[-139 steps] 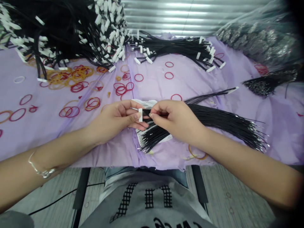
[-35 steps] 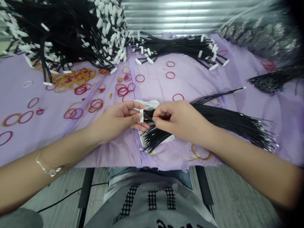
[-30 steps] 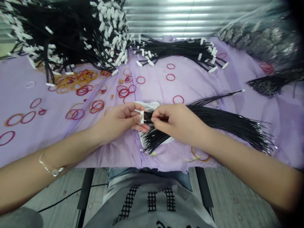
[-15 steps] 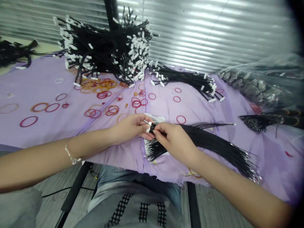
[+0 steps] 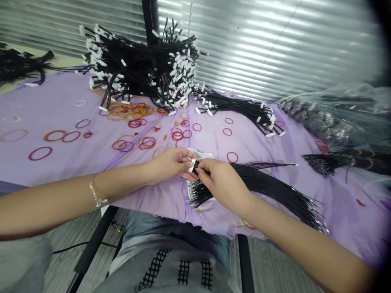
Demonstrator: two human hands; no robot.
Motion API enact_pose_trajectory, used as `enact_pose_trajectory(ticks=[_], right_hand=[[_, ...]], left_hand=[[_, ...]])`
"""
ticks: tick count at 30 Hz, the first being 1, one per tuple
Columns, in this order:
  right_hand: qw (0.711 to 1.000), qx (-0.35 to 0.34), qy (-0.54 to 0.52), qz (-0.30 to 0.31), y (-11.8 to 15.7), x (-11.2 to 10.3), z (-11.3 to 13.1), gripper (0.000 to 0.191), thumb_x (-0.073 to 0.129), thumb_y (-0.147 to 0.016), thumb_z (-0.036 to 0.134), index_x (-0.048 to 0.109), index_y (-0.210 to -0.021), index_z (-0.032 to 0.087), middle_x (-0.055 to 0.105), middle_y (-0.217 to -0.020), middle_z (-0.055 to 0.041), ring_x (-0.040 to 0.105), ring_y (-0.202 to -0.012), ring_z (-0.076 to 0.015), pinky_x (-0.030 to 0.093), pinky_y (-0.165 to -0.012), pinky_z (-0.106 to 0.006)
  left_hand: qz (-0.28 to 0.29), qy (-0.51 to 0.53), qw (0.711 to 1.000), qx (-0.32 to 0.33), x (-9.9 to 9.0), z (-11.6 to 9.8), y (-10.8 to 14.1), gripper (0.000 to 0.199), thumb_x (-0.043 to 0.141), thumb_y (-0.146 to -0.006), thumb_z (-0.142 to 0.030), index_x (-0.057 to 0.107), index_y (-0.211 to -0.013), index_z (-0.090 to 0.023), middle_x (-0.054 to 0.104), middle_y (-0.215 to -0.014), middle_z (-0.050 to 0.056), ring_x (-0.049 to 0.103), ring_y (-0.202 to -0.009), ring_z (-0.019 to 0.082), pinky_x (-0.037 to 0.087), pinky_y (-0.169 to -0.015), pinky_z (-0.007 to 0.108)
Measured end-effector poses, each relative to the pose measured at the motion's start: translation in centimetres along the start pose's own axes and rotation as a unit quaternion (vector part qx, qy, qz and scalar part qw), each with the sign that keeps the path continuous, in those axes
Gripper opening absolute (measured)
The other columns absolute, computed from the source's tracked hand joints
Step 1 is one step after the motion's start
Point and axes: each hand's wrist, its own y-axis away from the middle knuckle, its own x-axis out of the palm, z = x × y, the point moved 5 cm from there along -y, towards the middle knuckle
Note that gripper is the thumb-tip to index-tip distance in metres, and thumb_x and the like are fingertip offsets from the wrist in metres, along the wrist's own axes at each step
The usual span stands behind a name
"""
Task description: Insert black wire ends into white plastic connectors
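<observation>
A small white connector [image 5: 192, 165] is pinched between the thumb and fingers of my left hand [image 5: 175, 165]. Thin black wires run from it into my right hand [image 5: 218, 175], whose thumb and index finger close on them right beside the connector. Under and to the right of that hand lies a loose bundle of black wires [image 5: 275, 189] with shiny metal tips, fanned across the cloth. A few wires with a white end stick out from the top of the bundle. Part of a white pad [image 5: 203, 154] shows behind my hands.
Purple cloth [image 5: 61, 162] covers the table. A large heap of black cables with white connectors [image 5: 137, 65] stands at the back, with a smaller cable bundle [image 5: 238, 103] beside it. Red and yellow rubber bands [image 5: 131, 110] lie scattered. Plastic-wrapped wires [image 5: 330, 122] lie at right.
The view has shifted slightly, so the background sits a little lower. Both hands keep the same hold on the connector and wires, with barely any movement of the fingers.
</observation>
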Motion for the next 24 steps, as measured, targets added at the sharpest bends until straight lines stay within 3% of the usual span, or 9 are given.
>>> enact_pose_trajectory(ticks=[10,12,14,17,19,21,24], right_hand=[[0.998,-0.039,0.052,-0.012,0.2,-0.1,0.7,0.021,0.040,-0.090,0.015,0.059,-0.081,0.014,0.063,-0.081,-0.0072,0.055,-0.073,-0.0157,0.036,-0.066,-0.028],[0.998,-0.056,0.029,-0.010,0.3,-0.9,0.3,0.018,0.043,-0.090,0.018,0.059,-0.083,0.015,0.064,-0.082,-0.0063,0.057,-0.074,-0.0154,0.039,-0.068,-0.027],[0.994,-0.091,0.031,-0.050,0.5,-2.7,-0.1,0.012,0.053,-0.085,0.023,0.060,-0.092,0.015,0.063,-0.094,-0.0081,0.058,-0.087,-0.0178,0.041,-0.077,-0.029],[0.983,-0.124,0.099,-0.089,0.8,-5.4,-1.0,0.049,0.069,-0.074,0.029,0.052,-0.118,0.014,0.054,-0.121,-0.0134,0.049,-0.112,-0.0261,0.037,-0.094,-0.037],[0.983,-0.129,0.129,-0.027,0.7,-6.2,-1.6,0.044,0.066,-0.077,0.032,0.053,-0.117,0.016,0.056,-0.121,-0.0116,0.051,-0.111,-0.0264,0.037,-0.094,-0.038],[0.981,-0.130,0.139,0.049,0.6,-6.4,-1.8,0.023,0.056,-0.085,0.032,0.059,-0.102,0.017,0.063,-0.104,-0.0079,0.058,-0.097,-0.0226,0.041,-0.085,-0.034],[0.980,-0.083,0.165,0.078,0.6,-6.7,-2.0,0.018,0.047,-0.090,0.031,0.058,-0.092,0.018,0.065,-0.081,-0.0049,0.061,-0.074,-0.0192,0.041,-0.066,-0.029]], left_hand=[[-0.003,-0.003,1.000,-0.006,0.3,-0.1,0.2,0.012,0.049,-0.084,-0.002,0.055,-0.087,-0.012,0.069,-0.071,0.002,0.069,-0.066,0.011,0.056,-0.066,0.023],[-0.003,0.006,1.000,0.007,0.3,-0.5,0.4,0.010,0.053,-0.084,-0.005,0.055,-0.089,-0.012,0.069,-0.073,0.003,0.069,-0.068,0.012,0.057,-0.065,0.023],[-0.007,0.005,0.999,0.047,0.5,-1.4,1.0,0.009,0.056,-0.084,-0.008,0.054,-0.091,-0.012,0.068,-0.074,0.002,0.069,-0.069,0.013,0.057,-0.065,0.023],[-0.001,-0.030,0.993,0.115,1.0,-3.3,2.2,0.008,0.056,-0.086,-0.014,0.053,-0.093,-0.013,0.067,-0.070,0.001,0.068,-0.064,0.012,0.057,-0.062,0.023],[0.009,-0.059,0.989,0.134,1.5,-4.2,2.9,0.007,0.054,-0.087,-0.014,0.053,-0.094,-0.014,0.067,-0.070,0.000,0.068,-0.064,0.013,0.057,-0.062,0.024],[0.015,-0.077,0.987,0.141,1.9,-4.7,3.3,0.007,0.055,-0.086,-0.012,0.056,-0.093,-0.013,0.067,-0.073,0.001,0.068,-0.068,0.013,0.057,-0.066,0.023],[0.003,-0.041,0.989,0.139,1.9,-5.2,3.3,0.010,0.061,-0.082,-0.011,0.061,-0.092,-0.013,0.069,-0.084,0.004,0.068,-0.077,0.013,0.054,-0.075,0.022]])
